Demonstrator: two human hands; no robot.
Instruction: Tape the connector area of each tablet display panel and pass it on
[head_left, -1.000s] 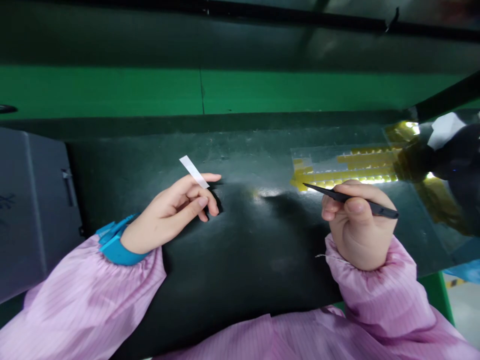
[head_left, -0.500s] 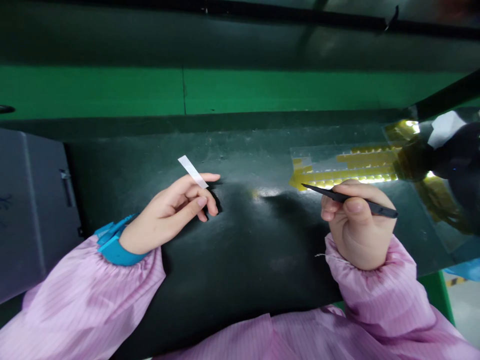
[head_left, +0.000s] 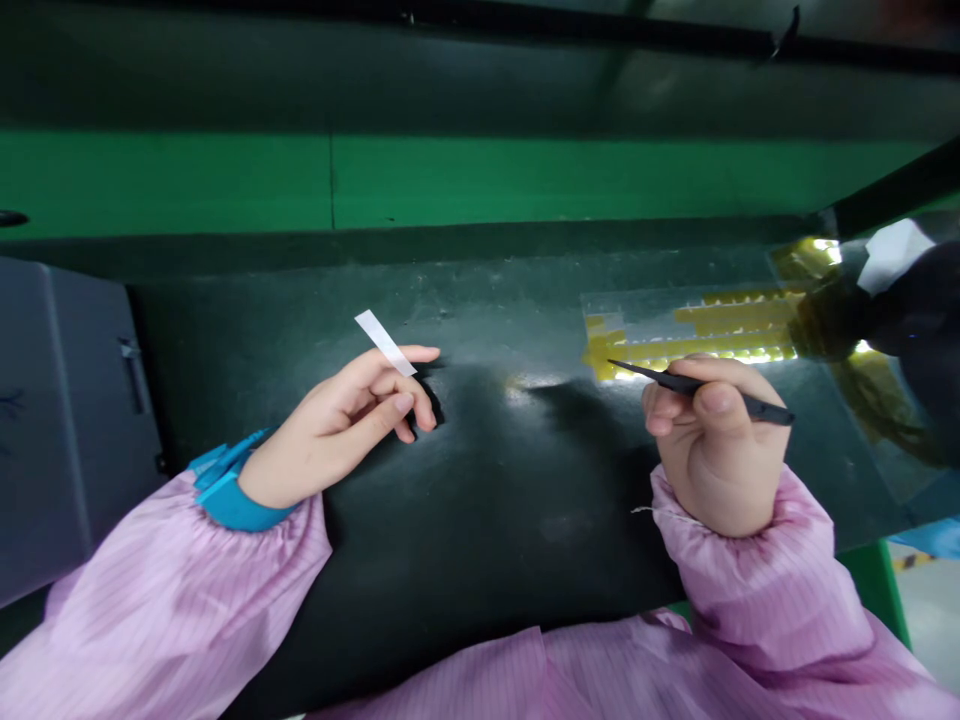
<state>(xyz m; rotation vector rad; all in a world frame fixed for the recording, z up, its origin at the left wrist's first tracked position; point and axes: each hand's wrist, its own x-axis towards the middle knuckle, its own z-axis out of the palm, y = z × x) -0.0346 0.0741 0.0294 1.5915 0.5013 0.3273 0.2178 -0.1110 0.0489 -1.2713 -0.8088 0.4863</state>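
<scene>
My left hand [head_left: 345, 415] hovers at the left middle of the dark bench, its index finger stretched and the others curled. A white strip [head_left: 379, 336] lies across that index finger, one end sticking out past it. Whether it is pinched or stuck there, I cannot tell. In my right hand [head_left: 720, 440] is a pair of black tweezers [head_left: 675, 382], gripped between thumb and fingers, the thin tip pointing left. Behind the tip, in line of sight, lies a clear sheet with rows of yellow film pieces [head_left: 645, 350]; contact is not visible.
A grey case [head_left: 67, 400] with a latch stands at the left. Along the back runs a green band [head_left: 525, 180] with a dark seam. A dark rounded object [head_left: 919, 320] and more yellow film [head_left: 885, 400] are at the right.
The seam and a speck on the green band have shifted left. My right hand has tilted slightly, raising the tweezers' tip a little to the right. My left hand stays nearly still.
</scene>
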